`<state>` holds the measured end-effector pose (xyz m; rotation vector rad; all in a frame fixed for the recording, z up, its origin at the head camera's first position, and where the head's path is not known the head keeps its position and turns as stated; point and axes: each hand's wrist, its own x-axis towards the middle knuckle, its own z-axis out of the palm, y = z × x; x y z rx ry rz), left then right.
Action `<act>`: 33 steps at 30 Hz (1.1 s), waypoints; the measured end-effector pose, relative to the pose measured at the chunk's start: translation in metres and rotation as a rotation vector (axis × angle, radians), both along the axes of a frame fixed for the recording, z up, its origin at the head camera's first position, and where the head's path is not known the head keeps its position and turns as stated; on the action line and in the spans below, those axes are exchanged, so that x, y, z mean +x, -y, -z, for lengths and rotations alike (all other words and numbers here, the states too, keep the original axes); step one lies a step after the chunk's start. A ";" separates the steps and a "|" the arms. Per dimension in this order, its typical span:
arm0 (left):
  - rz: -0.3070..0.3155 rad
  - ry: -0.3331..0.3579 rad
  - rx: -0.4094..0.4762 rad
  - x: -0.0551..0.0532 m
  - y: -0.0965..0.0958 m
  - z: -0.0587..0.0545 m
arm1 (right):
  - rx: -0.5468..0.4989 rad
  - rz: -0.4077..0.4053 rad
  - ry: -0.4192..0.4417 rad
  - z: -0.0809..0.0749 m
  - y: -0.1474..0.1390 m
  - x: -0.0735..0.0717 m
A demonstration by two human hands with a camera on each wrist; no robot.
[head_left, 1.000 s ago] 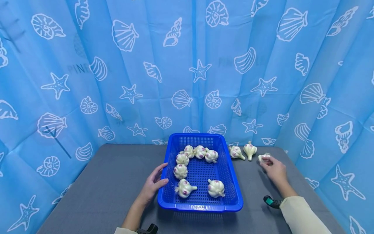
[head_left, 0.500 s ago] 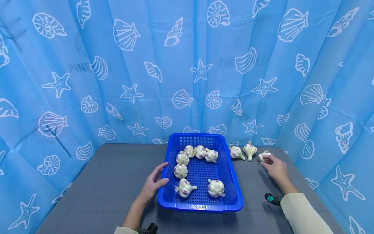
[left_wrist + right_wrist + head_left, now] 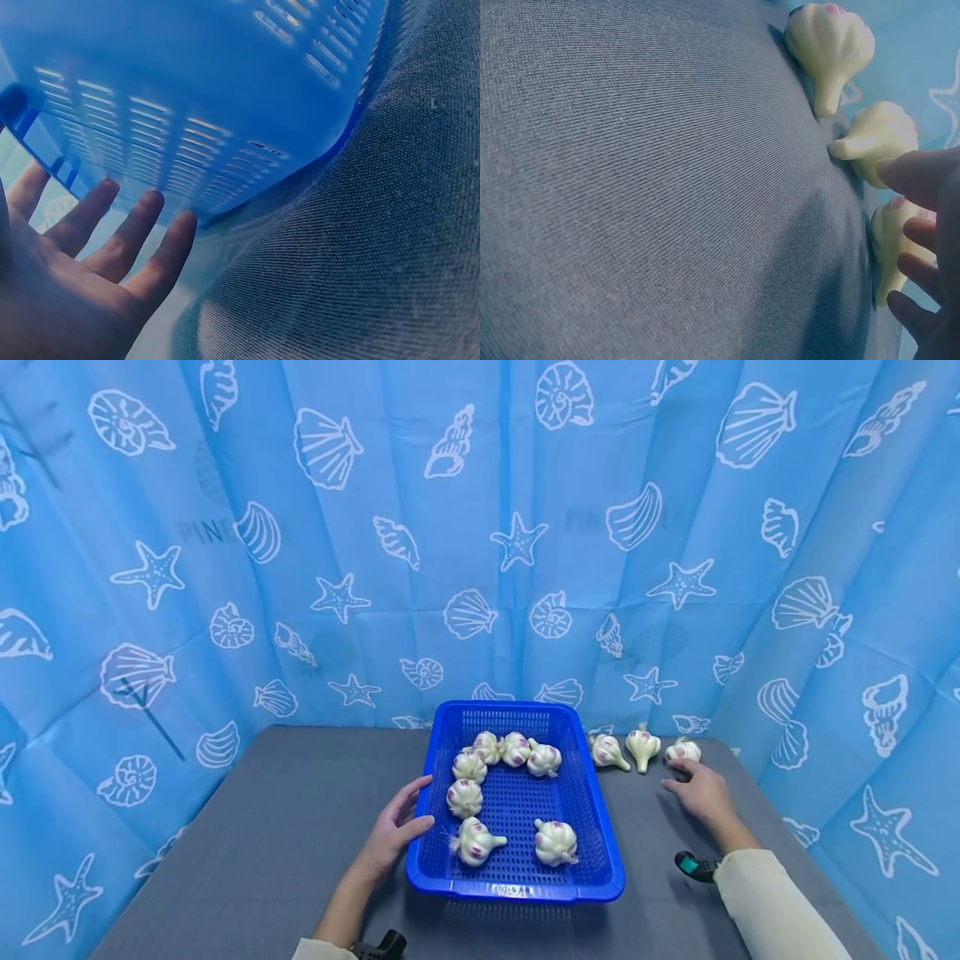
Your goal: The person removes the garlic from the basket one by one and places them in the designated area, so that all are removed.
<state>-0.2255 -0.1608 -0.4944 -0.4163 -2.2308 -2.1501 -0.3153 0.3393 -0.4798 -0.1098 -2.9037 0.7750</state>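
1. A light-blue curtain [image 3: 517, 635] printed with white shells and starfish hangs behind a table covered in grey cloth [image 3: 300, 810].
2. A blue slotted basket [image 3: 442, 886] stands on the cloth with 7 garlic bulbs [image 3: 556, 845] inside: 3 across the far end, 2 along the left side, and 2 spaced apart toward the front.
3. The left hand [image 3: 390, 827] is at the basket's left side, thumb and forefinger at the rim. The left wrist view shows its fingers spread wide and nearly straight beside the outer wall.
4. Right of the basket, 3 more bulbs lie in a row near the curtain. The left bulb [image 3: 606, 752] is just beside the basket; the middle bulb [image 3: 642, 747] points its stalk toward the person.
5. The right bulb [image 3: 683, 747] is partly hidden by the right hand [image 3: 708, 793]. That hand's fingers are loosely bent, with a gap before the thumb; I cannot tell whether they touch the bulb.
6. Cream sleeves [image 3: 776, 906] cover the forearms.
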 end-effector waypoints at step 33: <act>0.009 -0.011 -0.003 -0.001 0.001 0.000 | -0.052 -0.147 -0.120 -0.028 0.019 -0.002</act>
